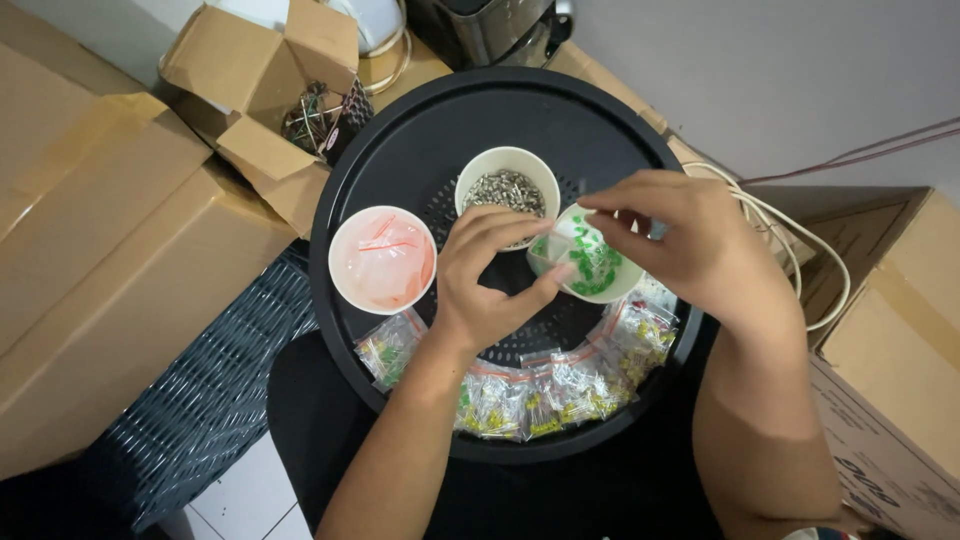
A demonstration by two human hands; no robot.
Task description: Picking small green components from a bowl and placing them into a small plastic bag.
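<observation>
Over the middle of a round black tray (400, 150), two bare hands meet on a small clear bag (548, 250). The left hand (490, 275) pinches the bag's lower edge, thumb pressed up against curled fingers; the right hand (680, 240) closes fingertips on its top edge, holding it just above a white cup of green parts (595, 265) at the tray's 3 o'clock. The bag looks thin, limp and nearly weightless, likely slick between dry fingers, so the firmest hold would be along the sealed rim rather than the slack middle. At 12 o'clock stands a cup of small metal pieces (507, 188); at 9 o'clock, a cup of empty bags with red strips (382, 260). Filled bags (540, 395) of yellow and green parts lie in an arc from 7 to 4 o'clock along the rim. Beyond the tray, an open carton (255, 90) sits at 10 o'clock and a white cable (800, 250) loops past at 3 o'clock.
</observation>
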